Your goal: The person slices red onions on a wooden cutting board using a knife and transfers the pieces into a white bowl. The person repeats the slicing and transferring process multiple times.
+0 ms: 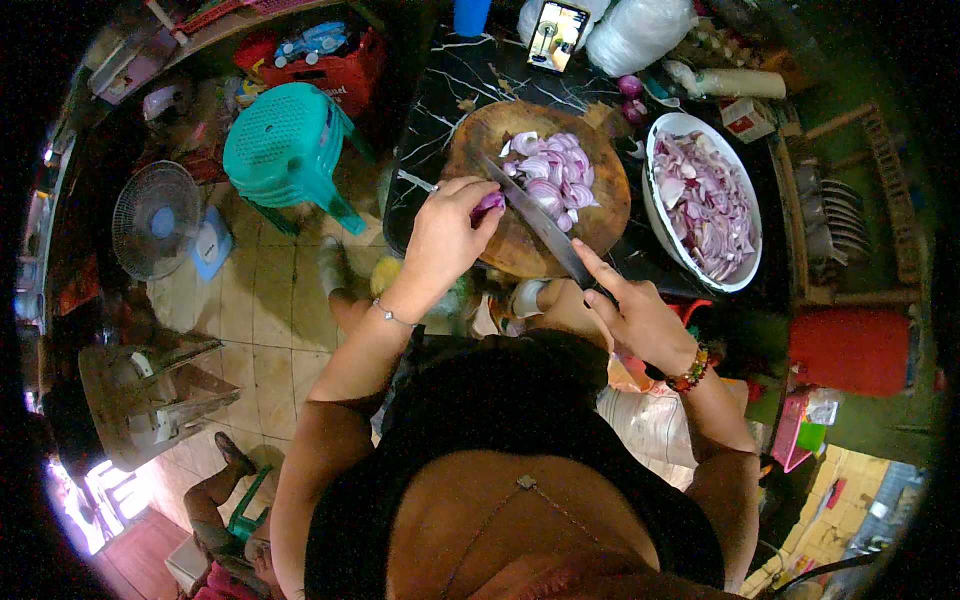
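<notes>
My left hand [455,225] grips a piece of red onion [489,204] at the left side of a round wooden chopping board [517,251]. In my right hand [637,315] is a kitchen knife [547,229], its handle mostly hidden by the fingers and its index finger laid along the spine. The blade slants over the board, its tip pointing up and left, just right of the held onion. A heap of sliced red onion [559,172] lies on the board beyond the blade. To the right stands a white enamel basin [752,259] filled with sliced onion [705,202].
The board rests on a black marble-patterned table [427,150]. Whole red onions [630,86], a propped phone [556,36] and a plastic-wrapped bundle [641,34] sit at its far side. Stacked green stools [289,142] and a fan [157,220] stand left. Another person's leg [214,487] shows lower left.
</notes>
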Tool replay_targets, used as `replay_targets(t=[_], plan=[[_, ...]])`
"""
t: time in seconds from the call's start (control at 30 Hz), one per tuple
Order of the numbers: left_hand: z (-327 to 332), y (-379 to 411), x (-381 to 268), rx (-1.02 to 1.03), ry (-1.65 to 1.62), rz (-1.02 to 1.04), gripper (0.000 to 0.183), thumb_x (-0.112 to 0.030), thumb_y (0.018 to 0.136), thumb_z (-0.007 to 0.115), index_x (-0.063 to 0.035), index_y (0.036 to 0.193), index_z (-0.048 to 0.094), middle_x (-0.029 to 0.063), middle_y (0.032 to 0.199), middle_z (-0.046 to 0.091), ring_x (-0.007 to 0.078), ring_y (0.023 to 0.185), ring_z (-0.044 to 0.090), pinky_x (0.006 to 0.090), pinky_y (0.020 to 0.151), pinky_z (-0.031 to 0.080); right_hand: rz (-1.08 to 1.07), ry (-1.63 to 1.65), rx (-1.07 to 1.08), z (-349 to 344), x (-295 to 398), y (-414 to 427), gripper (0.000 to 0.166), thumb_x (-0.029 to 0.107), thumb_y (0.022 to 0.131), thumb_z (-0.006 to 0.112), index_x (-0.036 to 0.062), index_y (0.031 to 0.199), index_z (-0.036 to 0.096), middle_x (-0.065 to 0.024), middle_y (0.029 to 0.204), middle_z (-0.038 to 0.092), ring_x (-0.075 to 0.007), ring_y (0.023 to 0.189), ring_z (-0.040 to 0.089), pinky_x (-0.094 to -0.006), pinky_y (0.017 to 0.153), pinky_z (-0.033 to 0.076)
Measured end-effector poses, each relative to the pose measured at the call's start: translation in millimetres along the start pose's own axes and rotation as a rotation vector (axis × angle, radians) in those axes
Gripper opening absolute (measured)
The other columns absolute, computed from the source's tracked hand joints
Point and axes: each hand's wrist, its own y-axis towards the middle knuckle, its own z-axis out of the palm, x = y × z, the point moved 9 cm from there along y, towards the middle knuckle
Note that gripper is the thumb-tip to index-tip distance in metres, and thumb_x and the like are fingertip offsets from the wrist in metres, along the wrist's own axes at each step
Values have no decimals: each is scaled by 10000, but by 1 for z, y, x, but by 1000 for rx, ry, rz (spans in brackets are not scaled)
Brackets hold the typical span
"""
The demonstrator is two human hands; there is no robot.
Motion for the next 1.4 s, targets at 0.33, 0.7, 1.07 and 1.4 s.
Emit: replay_targets(t=[0.33, 0.7, 1.07, 1.4], plan=[[0, -1, 1, 11, 6, 29, 304, -155, 831, 805, -10, 1091, 745, 164, 1079, 738, 331, 1007, 704, 397, 902, 568, -218, -117, -212, 10, 22, 1, 673, 138, 1004, 590, 233, 1614, 320, -243, 808, 691, -395, 660, 684, -455, 666, 549], [-1, -5, -7, -16, -18, 57, 245, -117, 805, 819, -25, 1019, 745, 138, 1048, 730, 315, 963, 706, 385, 867, 572, 41, -75, -7, 7, 8, -4, 687, 112, 989, 603, 183, 1611, 319, -248, 1062, 702, -441, 839, 688, -479, 788, 540], [-2, -6, -7, -30, -40, 68, 219, -99, 803, 808, -26, 995, 732, 132, 1014, 722, 323, 936, 697, 382, 836, 569, 68, -62, -36, 32, 0, 1, 681, 193, 1005, 598, 245, 1619, 311, -184, 786, 696, -399, 740, 679, -522, 746, 501], [-1, -3, -5, -1, -6, 15, 232, -112, 801, 826, -11, 981, 720, 145, 1016, 714, 327, 945, 695, 389, 833, 569, -160, -159, -139, 5, 26, -17, 703, 82, 968, 631, 163, 1601, 338, -234, 935, 711, -434, 814, 686, -476, 767, 549]])
